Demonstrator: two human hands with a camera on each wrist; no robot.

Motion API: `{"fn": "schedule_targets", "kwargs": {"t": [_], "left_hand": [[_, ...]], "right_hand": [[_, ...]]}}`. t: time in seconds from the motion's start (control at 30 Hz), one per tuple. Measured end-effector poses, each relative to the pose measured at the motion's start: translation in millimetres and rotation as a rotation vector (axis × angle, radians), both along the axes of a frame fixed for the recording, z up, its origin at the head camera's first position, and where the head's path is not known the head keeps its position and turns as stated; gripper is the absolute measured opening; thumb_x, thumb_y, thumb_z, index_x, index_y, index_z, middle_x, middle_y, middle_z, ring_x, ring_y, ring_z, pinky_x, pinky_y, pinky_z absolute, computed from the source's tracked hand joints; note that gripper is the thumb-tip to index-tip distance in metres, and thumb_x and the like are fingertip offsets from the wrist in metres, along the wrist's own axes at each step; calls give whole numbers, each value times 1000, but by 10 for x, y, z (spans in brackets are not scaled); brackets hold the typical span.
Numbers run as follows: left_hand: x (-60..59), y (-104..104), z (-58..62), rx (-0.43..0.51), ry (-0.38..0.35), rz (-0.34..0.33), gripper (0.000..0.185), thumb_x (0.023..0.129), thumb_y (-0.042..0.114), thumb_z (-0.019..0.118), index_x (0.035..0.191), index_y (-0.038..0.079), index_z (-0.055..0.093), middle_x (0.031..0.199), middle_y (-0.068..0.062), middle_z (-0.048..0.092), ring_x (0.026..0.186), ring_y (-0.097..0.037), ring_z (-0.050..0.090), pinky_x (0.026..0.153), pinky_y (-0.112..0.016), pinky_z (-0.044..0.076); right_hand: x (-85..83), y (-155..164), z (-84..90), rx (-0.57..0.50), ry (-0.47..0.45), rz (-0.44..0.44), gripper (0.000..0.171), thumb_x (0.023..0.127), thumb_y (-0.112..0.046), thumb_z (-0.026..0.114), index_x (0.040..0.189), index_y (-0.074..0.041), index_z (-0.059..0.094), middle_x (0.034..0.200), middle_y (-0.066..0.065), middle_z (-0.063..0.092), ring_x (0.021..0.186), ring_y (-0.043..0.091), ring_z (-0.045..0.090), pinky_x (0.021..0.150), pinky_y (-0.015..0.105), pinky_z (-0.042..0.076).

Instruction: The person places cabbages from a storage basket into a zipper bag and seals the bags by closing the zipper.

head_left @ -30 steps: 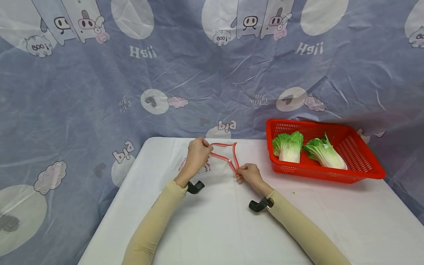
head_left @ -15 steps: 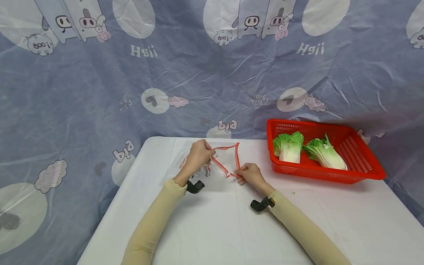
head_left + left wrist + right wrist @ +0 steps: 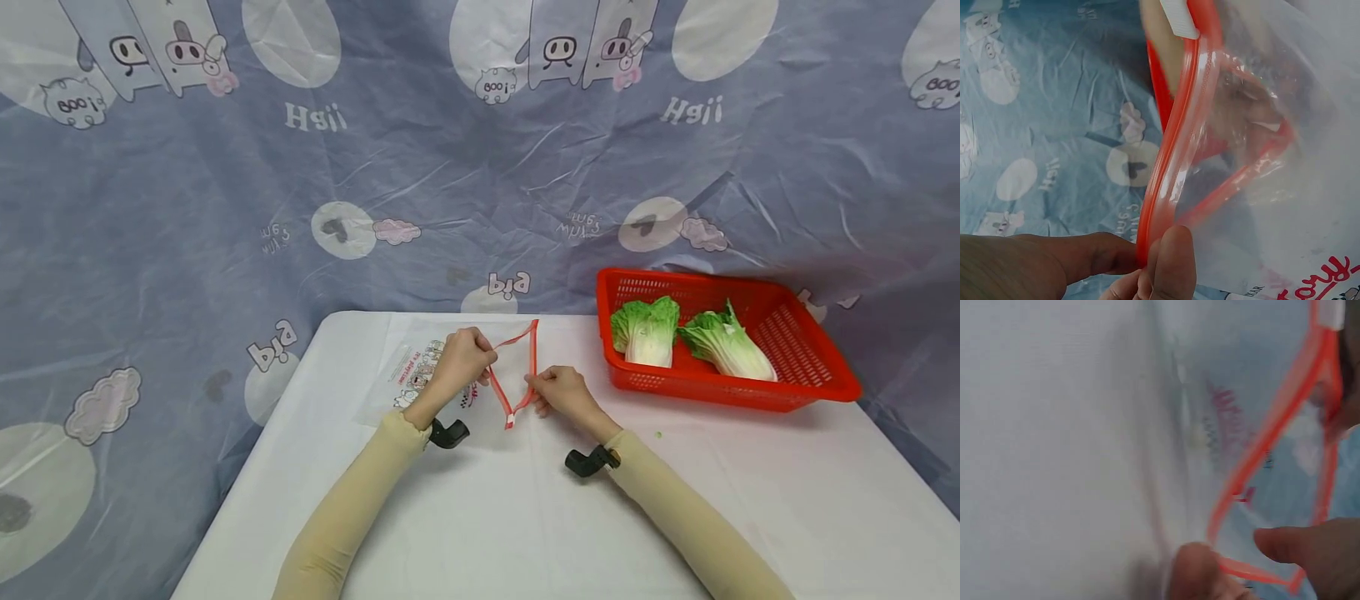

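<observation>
Cabbages (image 3: 651, 335) in red basket (image 3: 705, 389), clear bag (image 3: 410, 373) pinched in left grip (image 3: 463, 360), hold of right grip (image 3: 564, 392) unclear

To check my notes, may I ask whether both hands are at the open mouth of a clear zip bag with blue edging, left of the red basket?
Not quite: the edging is red, not blue, in the left wrist view. Both hands are at the open mouth of the clear zip bag, left of the red basket.

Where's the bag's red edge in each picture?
Head: the red edge, near the middle, between the left hand and right hand.
Left wrist: one side curves from the top to lower middle.
Right wrist: right half, around the opening.
Shared landmark: the white tab on it.
</observation>
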State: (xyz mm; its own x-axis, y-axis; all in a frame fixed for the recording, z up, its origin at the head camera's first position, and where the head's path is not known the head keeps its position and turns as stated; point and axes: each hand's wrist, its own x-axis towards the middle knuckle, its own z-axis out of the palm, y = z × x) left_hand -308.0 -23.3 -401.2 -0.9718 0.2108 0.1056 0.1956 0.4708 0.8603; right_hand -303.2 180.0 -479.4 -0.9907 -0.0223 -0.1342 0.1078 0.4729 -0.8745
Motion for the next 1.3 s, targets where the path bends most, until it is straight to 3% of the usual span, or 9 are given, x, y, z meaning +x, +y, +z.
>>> {"fn": "schedule_targets", "kwargs": {"t": [0.17,0.37,0.53,0.7,0.77,0.83,0.93,1.07,1.3], "left_hand": [[-5,14,-34,-3,0,-13,7,88,4,62,83,0,61,66,-12,64,45,-21,65,54,-41,58],[-14,27,-60,-15,-5,-24,7,88,5,62,84,1,60,66,-11,64,45,-20,65,46,-28,55],[-5,27,-67,-25,-34,-44,7,89,6,62,85,1,60,67,-11,64,49,-22,66,48,-30,55],[-8,22,-84,-26,-46,-56,7,89,6,62,84,1,61,67,-12,64,50,-22,66,49,-30,56],[-11,21,-90,-26,-40,-61,7,89,6,62,84,1,61,67,-12,64,50,-22,66,49,-29,56],[-13,16,-90,-27,-32,-68,8,89,6,62,84,1,62,67,-12,64,50,-23,66,48,-29,55],[-15,4,-84,-32,-32,-71,8,89,6,62,84,0,61,67,-13,64,52,-25,67,48,-29,55],[-34,3,-64,-73,-35,-66,7,89,5,62,83,0,60,66,-12,63,51,-23,66,48,-28,55],[-58,68,10,-129,-20,-84,10,89,6,63,82,1,58,66,-11,61,49,-22,66,48,-28,55]], "right_hand": [[122,126,477,246,79,40,31,92,-31,64,89,-1,66,73,12,67,57,16,64,59,32,57],[112,505,1055,293,222,-29,27,91,-27,60,90,-1,68,74,11,66,60,17,65,59,32,56],[-2,953,1337,337,153,-95,38,92,-37,58,96,-1,68,70,-1,57,69,16,53,61,27,42],[-180,1354,1319,336,104,-157,51,91,-44,58,56,-8,47,59,-3,33,61,16,32,57,30,31],[-234,1474,1280,342,55,-169,56,92,-49,56,67,2,52,70,15,44,68,26,42,64,37,41],[-285,1575,1237,366,-6,-162,73,92,-55,51,102,17,52,104,33,45,91,36,47,79,45,46],[-355,1673,1208,384,-121,-119,102,92,-63,45,143,20,14,141,39,21,117,44,39,96,51,42],[-462,1733,1192,396,-225,-73,105,89,-65,49,146,16,14,146,35,21,116,42,42,93,47,45],[-547,1811,1120,437,-324,-45,103,92,-58,51,146,17,6,150,41,6,132,50,32,108,55,37]]}}
